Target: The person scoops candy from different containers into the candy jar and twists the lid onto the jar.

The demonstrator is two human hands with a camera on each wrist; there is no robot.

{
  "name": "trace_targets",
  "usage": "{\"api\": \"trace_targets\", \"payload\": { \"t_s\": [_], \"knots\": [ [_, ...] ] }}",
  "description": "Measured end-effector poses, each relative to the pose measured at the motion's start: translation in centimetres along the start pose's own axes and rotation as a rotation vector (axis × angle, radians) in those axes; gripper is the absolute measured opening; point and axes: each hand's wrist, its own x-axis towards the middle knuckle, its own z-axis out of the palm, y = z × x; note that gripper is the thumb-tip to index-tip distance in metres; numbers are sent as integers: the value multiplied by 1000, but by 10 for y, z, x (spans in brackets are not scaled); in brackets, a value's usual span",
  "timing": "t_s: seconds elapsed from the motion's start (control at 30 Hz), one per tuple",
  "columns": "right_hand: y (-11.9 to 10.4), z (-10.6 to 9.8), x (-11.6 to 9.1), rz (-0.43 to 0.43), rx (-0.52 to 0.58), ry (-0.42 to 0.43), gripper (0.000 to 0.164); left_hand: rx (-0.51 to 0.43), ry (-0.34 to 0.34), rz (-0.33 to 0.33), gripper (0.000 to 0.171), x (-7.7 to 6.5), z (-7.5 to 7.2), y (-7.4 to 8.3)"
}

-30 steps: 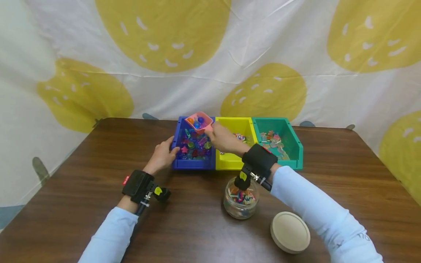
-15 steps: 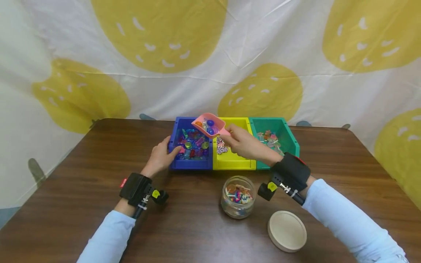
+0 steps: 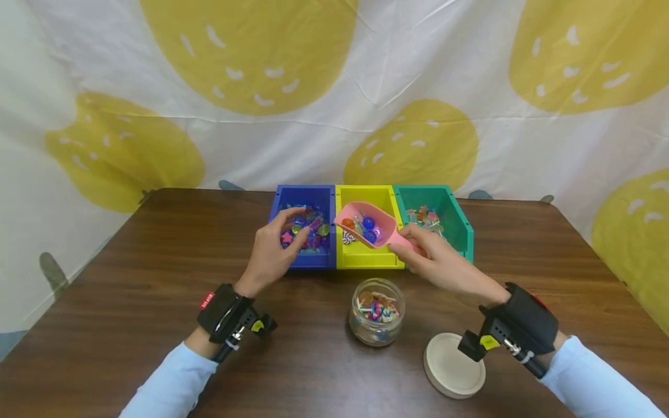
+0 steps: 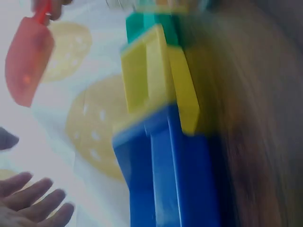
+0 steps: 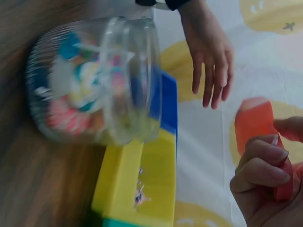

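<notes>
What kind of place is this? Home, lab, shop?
Probably a staged recording corner, though the room beyond isn't visible: a yellow-patterned cloth hangs behind a wood-grain table, wrist cameras are strapped to both arms, and three coloured bins sit in a row.

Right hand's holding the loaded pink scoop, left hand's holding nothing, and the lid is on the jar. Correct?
Not quite: the lid is off, lying on the table beside the open jar, as the head view shows. The rest stands: the right hand holds the loaded pink scoop and the left hand holds nothing.
</notes>
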Motion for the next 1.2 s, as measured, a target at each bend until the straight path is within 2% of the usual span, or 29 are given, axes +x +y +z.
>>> {"api": "trace_targets", "payload": {
  "t_s": [0.13, 0.37, 0.53, 0.63, 0.77, 0.87, 1.03, 1.2],
  "knots": [
    [10, -2, -20, -8, -25, -6, 20, -93, -170, -23, 41, -5, 8, 10],
    [27, -5, -45, -39, -82, 13, 13, -215, -470, -99, 61, -13, 19, 17],
    [34, -9, -56, -23, -86, -9, 13, -254, -636, -121, 76, -17, 26, 18],
    [38, -11, -60, 6, -62, -52, 15, -267, -716, -146, 81, -19, 30, 18],
    [41, -15, -63, 38, -42, -112, 16, -230, -795, -147, 87, -22, 35, 18],
    [42, -19, -63, 21, -54, -144, 15, -199, -840, -132, 88, -22, 38, 18],
    [40, -28, -60, -68, -105, -186, 16, -191, -897, -93, 84, -24, 44, 17],
    [34, -35, -57, -159, -173, -213, 15, -181, -906, -45, 76, -25, 50, 17]
  ]
}}
